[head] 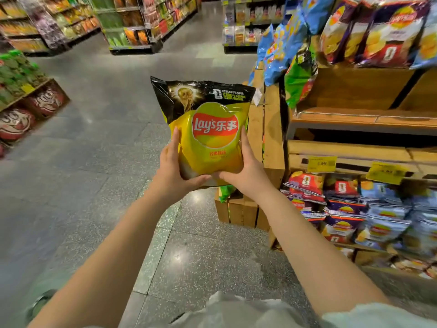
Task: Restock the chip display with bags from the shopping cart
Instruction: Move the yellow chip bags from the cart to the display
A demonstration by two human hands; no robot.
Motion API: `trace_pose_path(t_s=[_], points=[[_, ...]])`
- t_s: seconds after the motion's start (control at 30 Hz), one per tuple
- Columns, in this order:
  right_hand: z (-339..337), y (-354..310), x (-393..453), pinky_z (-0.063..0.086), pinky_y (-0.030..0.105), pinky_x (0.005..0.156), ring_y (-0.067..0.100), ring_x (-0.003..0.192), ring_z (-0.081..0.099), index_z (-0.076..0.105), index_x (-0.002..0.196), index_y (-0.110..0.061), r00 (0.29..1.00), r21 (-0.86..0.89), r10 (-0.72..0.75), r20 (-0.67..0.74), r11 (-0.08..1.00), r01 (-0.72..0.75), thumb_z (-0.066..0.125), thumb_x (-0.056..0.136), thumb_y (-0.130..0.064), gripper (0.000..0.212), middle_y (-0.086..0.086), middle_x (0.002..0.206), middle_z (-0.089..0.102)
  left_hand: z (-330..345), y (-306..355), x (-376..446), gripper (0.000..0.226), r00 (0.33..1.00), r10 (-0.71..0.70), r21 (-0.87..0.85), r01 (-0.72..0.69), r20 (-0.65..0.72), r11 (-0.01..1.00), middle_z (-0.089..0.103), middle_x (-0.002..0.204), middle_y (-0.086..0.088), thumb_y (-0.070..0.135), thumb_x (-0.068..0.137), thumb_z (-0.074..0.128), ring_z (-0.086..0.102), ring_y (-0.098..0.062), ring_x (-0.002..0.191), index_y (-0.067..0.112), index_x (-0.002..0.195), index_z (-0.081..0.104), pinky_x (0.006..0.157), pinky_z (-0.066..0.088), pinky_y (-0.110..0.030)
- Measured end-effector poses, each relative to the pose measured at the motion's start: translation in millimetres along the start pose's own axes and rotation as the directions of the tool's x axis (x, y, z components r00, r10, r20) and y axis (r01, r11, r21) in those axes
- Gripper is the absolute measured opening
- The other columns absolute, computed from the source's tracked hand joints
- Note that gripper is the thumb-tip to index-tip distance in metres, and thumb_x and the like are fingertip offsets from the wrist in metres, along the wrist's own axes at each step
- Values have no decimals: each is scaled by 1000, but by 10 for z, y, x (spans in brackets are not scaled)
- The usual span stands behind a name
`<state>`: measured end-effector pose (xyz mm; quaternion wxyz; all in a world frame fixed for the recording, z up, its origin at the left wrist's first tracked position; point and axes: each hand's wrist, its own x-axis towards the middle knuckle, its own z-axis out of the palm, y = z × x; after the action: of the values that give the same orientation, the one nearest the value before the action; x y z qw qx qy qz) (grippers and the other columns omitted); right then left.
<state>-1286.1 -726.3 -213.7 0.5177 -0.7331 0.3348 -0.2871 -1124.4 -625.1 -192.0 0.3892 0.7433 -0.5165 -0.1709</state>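
A yellow and black Lay's chip bag stands upright in the air in front of me, over the aisle floor. My left hand grips its lower left side, thumb under the bottom edge. My right hand grips its lower right side the same way. The wooden chip display is to the right, with a bare middle shelf. Its top and bottom shelves hold bags. No shopping cart is in view.
Blue and green chip bags hang at the display's left corner. Several stacked bags fill the lower shelf under yellow price tags. A drinks display stands at left. Grey aisle floor stretches ahead, with shelving rows beyond it.
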Motion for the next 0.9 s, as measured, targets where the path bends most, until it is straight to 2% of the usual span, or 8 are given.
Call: trace_pose_path(t_s=[0.13,0.2,0.3,0.47,0.53,0.63,0.77,0.9], points=[[151,24,449,29,35,113,12,142,24,-12,148,-44,1000,2,-2,29,1000,2,78,79,-21,116,-8,158,17,-128,-234,353,120,998,-55,-31,56,15,998,13,155,3,52,57,77,21,-15,140,55,137,-13,115,30,-43],[248,33,706,29,39,114,14,142,24,-12,148,-43,999,-25,-7,44,1000,8,79,78,-23,116,-7,158,17,-199,-387,549,121,998,-63,-61,63,10,996,13,154,5,53,56,78,21,-14,140,58,136,-13,115,30,-45],[443,52,1096,32,45,113,14,142,25,-12,148,-46,999,-49,-5,41,999,7,80,76,-27,118,-9,158,17,-316,-641,858,120,998,-70,-60,70,3,996,12,155,2,47,61,79,19,-14,140,54,135,-14,115,27,-40],[865,26,1831,33,45,113,14,140,30,-11,149,-41,1000,-54,3,-6,999,-3,81,75,-25,119,-6,155,24,-633,-1134,1552,124,999,-23,-65,25,21,998,12,155,0,46,62,80,18,-16,142,47,143,-14,115,26,-42],[1041,-47,2151,32,43,114,12,139,30,-11,150,-39,999,-74,1,-32,997,-3,81,75,-26,120,-10,153,24,-823,-1314,1868,125,1000,2,-65,0,31,998,11,156,-1,48,62,79,16,-18,144,44,145,-14,115,24,-41],[1272,-201,2608,31,39,114,9,138,29,-11,151,-35,997,-92,-4,-77,996,-3,82,75,-26,120,-16,143,26,-1135,-1523,2353,122,997,50,-65,-46,65,997,11,157,0,54,58,76,15,-17,144,49,139,-15,117,24,-43],[1445,-358,3177,31,42,114,15,141,27,-12,149,-41,987,-152,0,-161,988,-24,81,74,-32,120,-4,155,22,-1437,-1693,2976,120,988,107,-75,-100,109,992,12,157,-1,53,58,75,17,-8,140,47,138,-15,116,23,-38],[1520,-423,3591,26,26,113,2,137,22,-11,150,-35,973,-150,-8,-229,988,-27,81,75,-26,118,-8,156,18,-1537,-1833,3501,124,974,173,-104,-159,145,982,13,155,-2,42,64,79,14,0,132,37,147,-12,108,18,-26]])
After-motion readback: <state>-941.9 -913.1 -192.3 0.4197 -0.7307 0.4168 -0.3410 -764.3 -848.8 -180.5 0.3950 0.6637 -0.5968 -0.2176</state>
